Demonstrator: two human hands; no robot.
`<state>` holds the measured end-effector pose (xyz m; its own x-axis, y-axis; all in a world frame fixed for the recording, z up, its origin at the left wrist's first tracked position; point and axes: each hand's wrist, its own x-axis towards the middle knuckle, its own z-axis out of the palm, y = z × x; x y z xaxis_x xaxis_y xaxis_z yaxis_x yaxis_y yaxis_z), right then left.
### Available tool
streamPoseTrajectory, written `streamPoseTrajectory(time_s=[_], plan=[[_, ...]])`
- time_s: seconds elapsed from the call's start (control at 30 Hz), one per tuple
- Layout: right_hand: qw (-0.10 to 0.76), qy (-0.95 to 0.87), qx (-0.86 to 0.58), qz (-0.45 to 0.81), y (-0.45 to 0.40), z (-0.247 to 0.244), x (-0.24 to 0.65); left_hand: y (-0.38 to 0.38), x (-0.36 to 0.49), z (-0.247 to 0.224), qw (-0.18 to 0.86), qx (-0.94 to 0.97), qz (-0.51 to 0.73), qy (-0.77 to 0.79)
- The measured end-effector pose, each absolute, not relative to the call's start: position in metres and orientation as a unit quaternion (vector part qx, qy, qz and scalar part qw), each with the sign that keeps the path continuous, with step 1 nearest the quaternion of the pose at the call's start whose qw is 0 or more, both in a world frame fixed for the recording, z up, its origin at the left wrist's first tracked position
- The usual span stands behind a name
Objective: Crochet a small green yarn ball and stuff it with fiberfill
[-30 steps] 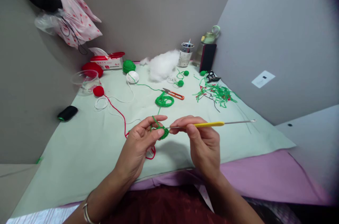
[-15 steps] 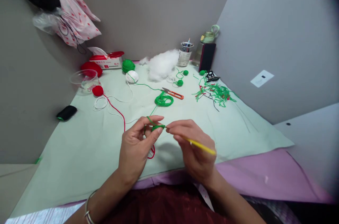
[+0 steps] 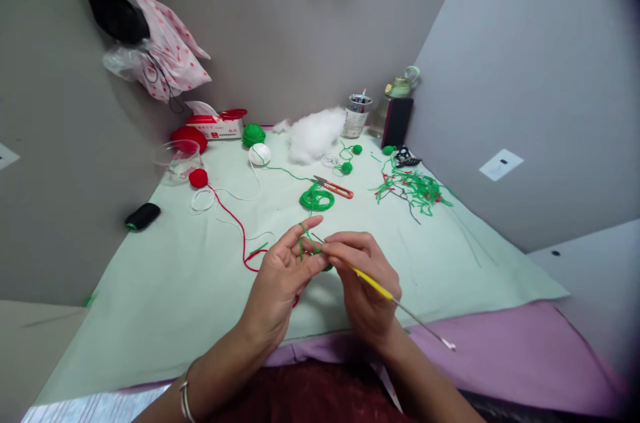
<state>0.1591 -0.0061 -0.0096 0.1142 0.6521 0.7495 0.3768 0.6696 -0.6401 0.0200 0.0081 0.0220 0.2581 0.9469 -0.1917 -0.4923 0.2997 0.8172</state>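
Note:
My left hand pinches a small piece of green crochet work, mostly hidden by the fingers. Green yarn runs over its raised index finger, down from a loose green coil on the cloth. In my right hand is a crochet hook with a yellow grip, held like a pencil. Its thin metal tip lies at the yarn by the left fingers, and its other end points down to the right. Red yarn passes behind my left hand.
Orange-handled thread snips lie beyond the coil. White stuffing, a green yarn ball, a tissue box and a pen tin stand at the back. To the right are yarn scraps and a phone; a plastic cup is left.
The hook has turned so its far metal end shows, and its tip is now out at the yarn. Both hands have come closer together. The whole view has shifted slightly.

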Motion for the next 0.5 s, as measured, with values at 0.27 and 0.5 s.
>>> streamPoseTrajectory(time_s=[0.27,0.5], plan=[[0.657,-0.579,-0.394,0.279,-0.004,0.007,0.161,0.006,0.016,0.024,0.702,0.346,0.485,0.389],[0.662,-0.607,-0.391,0.2,-0.01,0.002,0.16,0.006,0.018,0.026,0.688,0.357,0.497,0.391]])
